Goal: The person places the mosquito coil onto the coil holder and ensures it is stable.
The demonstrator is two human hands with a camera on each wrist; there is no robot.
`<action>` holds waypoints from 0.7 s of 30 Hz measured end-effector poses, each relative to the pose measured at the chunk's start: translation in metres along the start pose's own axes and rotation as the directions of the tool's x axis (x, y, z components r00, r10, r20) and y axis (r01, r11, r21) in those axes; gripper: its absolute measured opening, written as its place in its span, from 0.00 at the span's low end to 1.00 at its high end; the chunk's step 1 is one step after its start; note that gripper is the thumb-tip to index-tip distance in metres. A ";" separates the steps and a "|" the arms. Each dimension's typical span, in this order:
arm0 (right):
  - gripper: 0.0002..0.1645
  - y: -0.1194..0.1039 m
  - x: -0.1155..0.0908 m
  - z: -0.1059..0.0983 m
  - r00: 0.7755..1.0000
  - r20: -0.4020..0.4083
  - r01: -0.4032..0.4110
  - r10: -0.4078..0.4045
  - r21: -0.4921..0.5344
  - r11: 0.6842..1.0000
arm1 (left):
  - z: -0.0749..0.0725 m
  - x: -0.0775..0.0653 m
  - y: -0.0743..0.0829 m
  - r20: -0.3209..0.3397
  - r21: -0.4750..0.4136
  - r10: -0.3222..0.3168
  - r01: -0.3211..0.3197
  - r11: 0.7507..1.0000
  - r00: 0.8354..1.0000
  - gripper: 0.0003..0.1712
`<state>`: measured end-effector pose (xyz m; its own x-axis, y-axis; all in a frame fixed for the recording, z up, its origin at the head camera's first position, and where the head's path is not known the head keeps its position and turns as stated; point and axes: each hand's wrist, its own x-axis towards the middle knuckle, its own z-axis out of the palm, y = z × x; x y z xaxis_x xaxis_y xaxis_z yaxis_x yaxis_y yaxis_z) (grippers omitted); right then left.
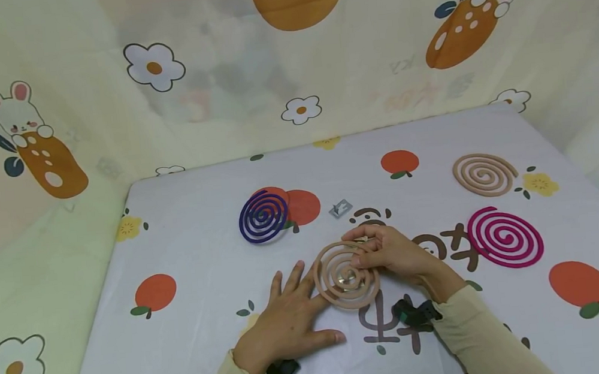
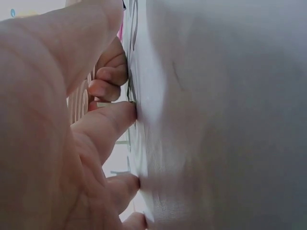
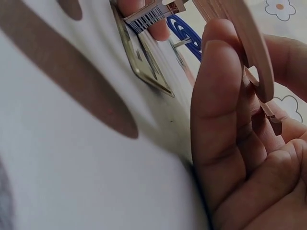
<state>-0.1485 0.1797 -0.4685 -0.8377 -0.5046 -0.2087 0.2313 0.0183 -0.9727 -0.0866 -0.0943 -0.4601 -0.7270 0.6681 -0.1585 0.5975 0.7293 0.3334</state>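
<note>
- tan coil (image 1: 342, 291), a flat spiral of rings, is near the front middle of the table between the two hands; its rim is raised off the cloth on the right hand's side.
- right hand (image 1: 392, 253) pinches that coil between thumb and fingers, the thumb lying over the rings.
- left hand (image 1: 293, 317) is opened out and low over the table, fingers spread and gripping nothing; its fingertips meet the cloth in the left wrist view.
- under the coil lies a metal plate (image 3: 136, 64) with a shiny gold-toned edge, flat on the cloth; a left fingertip reaches to it or just beside it, and i cannot tell whether they touch.
- a small silvery stand (image 1: 341, 209) sits alone farther back, beyond the held coil.
- dark blue coil (image 1: 263, 216) lies left of that stand, partly over a printed orange-red fruit.
- magenta coil (image 1: 506, 237) rests to the right, well apart from the right hand.
- a second tan spiral (image 1: 485, 175) lies just behind the magenta one.
- white tablecloth (image 1: 191, 245) has fruit, yellow flowers and brown characters printed on it.
- pale cloth backdrop (image 1: 229, 133) behind shows rabbits and white flowers.
- both wrists wear something black beside pale sleeves (image 1: 495, 337).
</note>
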 end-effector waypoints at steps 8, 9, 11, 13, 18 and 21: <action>0.34 0.000 0.000 0.000 0.999 0.032 0.008 -0.009 0.021 1.000 | 0.000 0.000 0.001 0.000 0.005 0.003 -0.003 1.000 1.000 0.50; 0.34 0.000 0.001 0.000 0.999 0.031 0.006 -0.007 0.022 1.000 | 0.000 0.000 0.001 0.001 0.006 0.003 -0.003 1.000 1.000 0.50; 0.34 0.000 0.001 0.000 1.000 0.028 0.000 -0.001 0.022 1.000 | 0.000 0.000 0.001 0.000 0.008 0.004 -0.004 1.000 1.000 0.50; 0.34 0.000 0.001 0.001 1.000 0.023 -0.006 0.005 0.019 1.000 | 0.000 0.001 0.001 -0.001 0.010 0.005 -0.005 1.000 1.000 0.50; 0.33 0.000 0.003 0.003 1.000 0.010 -0.012 0.012 -0.011 1.000 | 0.001 0.001 0.000 -0.012 0.014 0.011 -0.011 1.000 1.000 0.50; 0.33 0.000 0.003 0.004 1.000 -0.001 -0.011 0.011 -0.040 0.999 | 0.001 0.001 0.000 -0.019 0.017 0.018 -0.018 1.000 1.000 0.50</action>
<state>-0.1489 0.1751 -0.4687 -0.8356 -0.5035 -0.2197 0.2209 0.0583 -0.9736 -0.0871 -0.0938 -0.4612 -0.7223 0.6784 -0.1344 0.6162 0.7195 0.3202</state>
